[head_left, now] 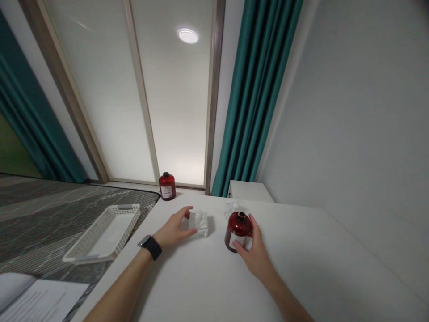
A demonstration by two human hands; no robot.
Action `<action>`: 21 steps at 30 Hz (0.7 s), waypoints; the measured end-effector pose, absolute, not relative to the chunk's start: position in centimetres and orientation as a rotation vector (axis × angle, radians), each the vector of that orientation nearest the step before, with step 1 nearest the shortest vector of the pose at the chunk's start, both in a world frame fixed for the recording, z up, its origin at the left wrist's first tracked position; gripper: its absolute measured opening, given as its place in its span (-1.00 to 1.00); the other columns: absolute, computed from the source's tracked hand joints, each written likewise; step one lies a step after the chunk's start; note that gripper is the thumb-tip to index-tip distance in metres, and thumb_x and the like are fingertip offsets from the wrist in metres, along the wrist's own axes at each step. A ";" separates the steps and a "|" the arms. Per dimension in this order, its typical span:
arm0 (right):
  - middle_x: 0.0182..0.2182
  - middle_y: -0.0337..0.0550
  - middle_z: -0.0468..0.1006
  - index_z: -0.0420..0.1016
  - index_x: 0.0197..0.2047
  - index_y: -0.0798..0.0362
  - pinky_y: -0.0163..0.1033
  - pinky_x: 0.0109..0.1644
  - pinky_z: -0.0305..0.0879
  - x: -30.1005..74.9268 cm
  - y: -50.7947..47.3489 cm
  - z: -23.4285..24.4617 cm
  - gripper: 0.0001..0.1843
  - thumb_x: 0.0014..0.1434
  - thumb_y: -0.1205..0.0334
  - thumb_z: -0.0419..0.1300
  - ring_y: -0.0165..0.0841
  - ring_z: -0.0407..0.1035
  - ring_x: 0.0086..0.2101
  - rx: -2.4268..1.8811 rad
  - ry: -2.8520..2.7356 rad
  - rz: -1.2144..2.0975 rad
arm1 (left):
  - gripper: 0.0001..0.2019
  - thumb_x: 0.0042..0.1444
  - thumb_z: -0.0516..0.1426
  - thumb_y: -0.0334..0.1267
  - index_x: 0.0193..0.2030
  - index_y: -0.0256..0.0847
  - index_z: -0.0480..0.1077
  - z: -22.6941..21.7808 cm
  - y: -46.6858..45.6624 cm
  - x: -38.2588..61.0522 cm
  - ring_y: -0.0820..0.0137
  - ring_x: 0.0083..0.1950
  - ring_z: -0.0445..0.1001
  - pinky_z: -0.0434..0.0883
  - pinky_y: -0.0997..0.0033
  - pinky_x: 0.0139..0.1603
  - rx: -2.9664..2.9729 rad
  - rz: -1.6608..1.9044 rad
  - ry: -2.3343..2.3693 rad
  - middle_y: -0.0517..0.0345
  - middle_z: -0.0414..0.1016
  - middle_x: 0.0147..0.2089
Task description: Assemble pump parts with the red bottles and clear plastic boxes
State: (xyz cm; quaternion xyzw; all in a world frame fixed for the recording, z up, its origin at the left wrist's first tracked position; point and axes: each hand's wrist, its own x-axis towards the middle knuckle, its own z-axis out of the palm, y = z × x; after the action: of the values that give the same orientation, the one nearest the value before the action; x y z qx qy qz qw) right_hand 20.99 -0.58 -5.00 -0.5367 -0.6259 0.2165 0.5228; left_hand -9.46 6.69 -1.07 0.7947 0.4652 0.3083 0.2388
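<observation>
On white table, right hand grips red jar, seemingly upright.

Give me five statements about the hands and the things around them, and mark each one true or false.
1. The right hand is on a dark red jar that stands upright on the white table. True.
2. The left hand rests against a blue mug. False: it touches a clear glass block.
3. A second red jar stands far back by the window. True.
4. The white basket lies on the table to the right of the right hand. False: it lies left of the table, on the grey patterned surface.
5. The left wrist wears a dark watch. True.
</observation>
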 end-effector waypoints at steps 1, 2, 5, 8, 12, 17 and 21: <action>0.29 0.04 0.18 -0.09 0.43 -0.09 0.12 0.25 0.23 21.0 -0.7 -5.0 -0.10 0.12 0.19 0.26 -0.08 0.29 0.14 -1.281 -1.512 0.517 | -0.39 0.03 0.28 -0.15 0.21 -0.22 0.23 -1.1 6.7 -9.4 0.11 0.02 0.46 0.36 -0.03 0.15 2.168 0.839 1.263 -0.03 0.47 0.00; 0.29 0.04 0.17 -0.11 0.44 -0.10 0.11 0.24 0.25 21.1 -0.8 -4.9 -0.12 0.15 0.19 0.24 -0.10 0.31 0.12 -1.273 -1.526 0.518 | -0.44 0.03 0.28 -0.15 0.16 -0.22 0.26 -1.0 6.6 -9.4 0.12 0.00 0.46 0.37 0.00 0.13 2.162 0.842 1.245 -0.02 0.47 -0.01; 0.29 0.07 0.16 -0.19 0.45 -0.10 0.10 0.20 0.29 21.5 -0.9 -4.8 -0.19 0.26 0.17 0.14 -0.13 0.32 0.11 -1.223 -1.567 0.504 | -0.53 0.02 0.28 -0.16 0.05 -0.22 0.32 -0.5 6.2 -9.2 0.16 -0.02 0.45 0.38 0.09 0.09 2.141 0.841 1.187 0.01 0.47 -0.04; 0.22 0.09 0.21 -0.11 0.42 -0.07 0.08 0.14 0.35 22.0 -1.0 -4.3 -0.31 0.32 0.18 0.08 -0.12 0.25 0.15 -1.189 -1.577 0.394 | -0.56 0.00 0.29 -0.18 0.00 -0.22 0.32 0.1 5.8 -9.0 0.19 -0.04 0.44 0.39 0.14 0.06 2.114 0.809 1.157 0.04 0.46 -0.07; 0.06 0.08 0.33 0.17 0.28 -0.01 0.12 0.04 0.37 22.4 -1.5 -2.6 -0.49 0.29 0.28 0.10 -0.10 0.30 0.04 -1.139 -1.562 0.009 | -0.57 -0.03 0.30 -0.19 -0.05 -0.21 0.31 0.7 5.6 -8.6 0.22 -0.09 0.42 0.39 0.17 0.02 2.110 0.758 1.125 0.08 0.45 -0.11; -0.06 0.02 0.42 0.30 0.14 0.00 0.02 0.02 0.38 20.5 -4.0 0.5 -0.60 0.26 0.44 0.06 -0.15 0.35 -0.03 -0.918 -1.706 -0.087 | -0.54 -0.06 0.32 -0.23 -0.02 -0.21 0.29 0.4 4.5 -8.6 0.21 -0.07 0.42 0.37 0.17 0.03 2.094 0.727 1.108 0.06 0.45 -0.07; -0.13 -0.07 0.47 0.35 0.08 -0.04 -0.13 0.00 0.42 17.0 -5.5 2.5 -0.65 0.27 0.46 0.02 -0.24 0.41 -0.09 -0.840 -1.937 0.222 | -0.50 -0.05 0.31 -0.26 0.04 -0.22 0.28 -0.4 3.0 -8.6 0.22 -0.05 0.40 0.35 0.18 0.05 2.070 0.816 1.092 0.05 0.43 -0.05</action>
State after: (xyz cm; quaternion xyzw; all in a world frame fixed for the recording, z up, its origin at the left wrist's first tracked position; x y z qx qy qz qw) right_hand 17.00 -5.53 2.50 -0.3453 -0.7966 0.0914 0.4877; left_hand -8.62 2.99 -0.38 0.7898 0.4164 0.3115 0.3254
